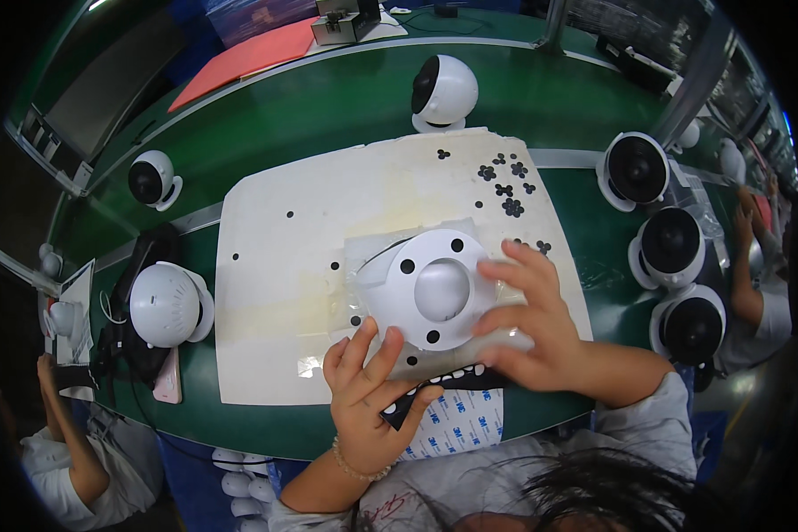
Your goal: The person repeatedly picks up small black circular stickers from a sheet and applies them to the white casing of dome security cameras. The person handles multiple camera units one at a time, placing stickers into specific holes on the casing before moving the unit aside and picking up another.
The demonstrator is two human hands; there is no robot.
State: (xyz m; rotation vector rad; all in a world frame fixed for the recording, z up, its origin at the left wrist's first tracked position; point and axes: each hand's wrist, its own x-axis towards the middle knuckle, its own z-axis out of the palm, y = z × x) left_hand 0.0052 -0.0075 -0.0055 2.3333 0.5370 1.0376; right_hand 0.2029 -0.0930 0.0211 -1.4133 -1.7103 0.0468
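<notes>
A white round device base (434, 288) with a domed middle and several black round pads lies upside down on a white mat (275, 266). My right hand (530, 317) rests against its right rim, fingers spread. At its lower left edge is my left hand (368, 390), fingers touching the base while it pinches a black strip of adhesive pads (439, 386). A white backing sheet (461, 424) lies under that strip. Loose black round pads (505, 186) sit at the mat's far right corner.
White dome cameras stand around the green table: one at the back (443, 91), one far left (152, 179), three in a column at right (671, 246), and one upside down at left (167, 306). Other people's arms show at lower left (71, 443) and far right (754, 284).
</notes>
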